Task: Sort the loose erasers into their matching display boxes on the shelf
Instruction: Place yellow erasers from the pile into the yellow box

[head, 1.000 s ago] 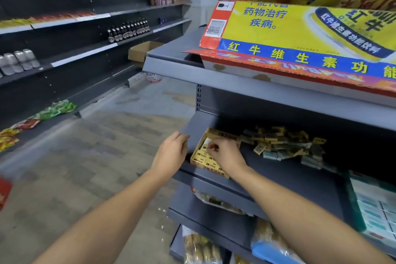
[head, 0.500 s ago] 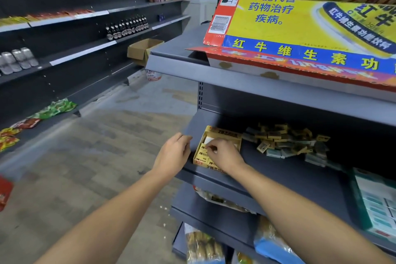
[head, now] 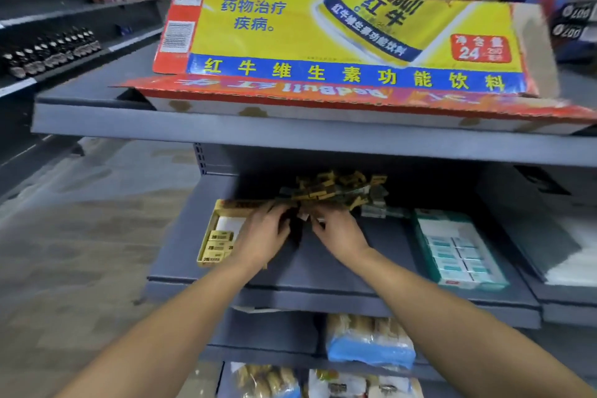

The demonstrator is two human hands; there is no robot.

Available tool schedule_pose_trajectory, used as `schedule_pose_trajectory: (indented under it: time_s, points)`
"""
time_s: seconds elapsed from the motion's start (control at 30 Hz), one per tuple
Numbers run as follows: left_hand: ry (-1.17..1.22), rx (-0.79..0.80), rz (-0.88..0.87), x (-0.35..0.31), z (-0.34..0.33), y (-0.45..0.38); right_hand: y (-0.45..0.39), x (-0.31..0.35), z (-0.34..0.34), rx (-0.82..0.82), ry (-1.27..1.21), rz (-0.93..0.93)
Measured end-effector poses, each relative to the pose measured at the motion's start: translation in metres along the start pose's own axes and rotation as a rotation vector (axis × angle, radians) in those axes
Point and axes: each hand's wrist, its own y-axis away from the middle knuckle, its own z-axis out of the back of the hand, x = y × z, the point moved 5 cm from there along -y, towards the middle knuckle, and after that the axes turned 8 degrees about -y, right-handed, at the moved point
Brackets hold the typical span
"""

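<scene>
Head view: both hands [head: 263,231] [head: 337,231] palm-down at eraser pile [head: 336,191]; grip state unclear

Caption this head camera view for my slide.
Both hands reach into loose erasers between yellow display box and teal one.

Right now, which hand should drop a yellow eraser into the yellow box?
Probably the left hand. It already lies over the right edge of the yellow box, while the right hand sits farther off, beside the eraser pile. Whether either hand holds an eraser is unclear.
</scene>
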Motion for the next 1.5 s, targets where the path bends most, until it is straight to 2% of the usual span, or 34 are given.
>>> schedule_pose_trajectory:
  time_s: [0.23, 0.4, 0.63, 0.93, 1.27, 1.5]
  points:
    - [-0.005, 0.066, 0.054, -0.003, -0.015, -0.013, -0.012, -0.01, 0.003, 0.032, 0.156, 0.049]
    - [-0.029, 0.075, 0.056, 0.011, -0.007, -0.015, -0.029, -0.011, -0.022, 0.136, 0.269, 0.086]
    - [-0.07, 0.094, 0.064, 0.016, -0.009, -0.02, -0.033, -0.015, -0.018, 0.16, 0.269, 0.132]
    - [0.023, 0.152, -0.036, -0.039, -0.033, -0.032, 0.017, -0.015, 0.041, -0.133, 0.022, 0.238]
    - [0.145, 0.148, -0.128, -0.075, -0.047, -0.032, 0.044, -0.037, 0.068, -0.179, 0.034, 0.2]
    - [0.183, 0.146, -0.131, -0.08, -0.043, -0.029, 0.037, -0.048, 0.07, -0.152, -0.205, 0.033]
